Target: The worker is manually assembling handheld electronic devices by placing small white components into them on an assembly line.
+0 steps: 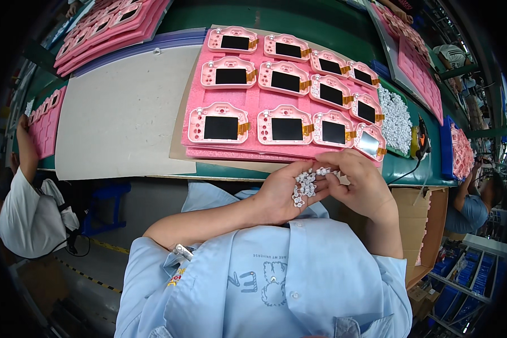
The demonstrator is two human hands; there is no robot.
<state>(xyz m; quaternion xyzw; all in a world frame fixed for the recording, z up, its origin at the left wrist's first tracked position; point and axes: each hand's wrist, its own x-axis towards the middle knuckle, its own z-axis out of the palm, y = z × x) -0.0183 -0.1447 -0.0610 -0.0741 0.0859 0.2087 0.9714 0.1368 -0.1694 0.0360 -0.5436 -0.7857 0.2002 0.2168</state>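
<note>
My left hand [277, 194] is palm up in front of my chest, cupped under a small heap of white plastic parts [305, 187]. Over its fingers bends my right hand [361, 183], thumb and fingertips drawn together at the heap's upper edge, on a small white part. The right hand's other fingers are partly hidden. Just beyond both hands lies a pink foam sheet [250, 102], stacked on others. It carries rows of pink camera-shaped casings [213, 136], each with a dark screen and an orange ribbon cable.
Right of the foam, many white parts [394, 118] fill a green tray. Beside it are a yellow-and-black tool [421, 141] with a cable and a blue bin [447, 152] of pink pieces. A grey board [124, 112] lies left. Co-workers sit at both sides; a cardboard box [411, 211] stands below right.
</note>
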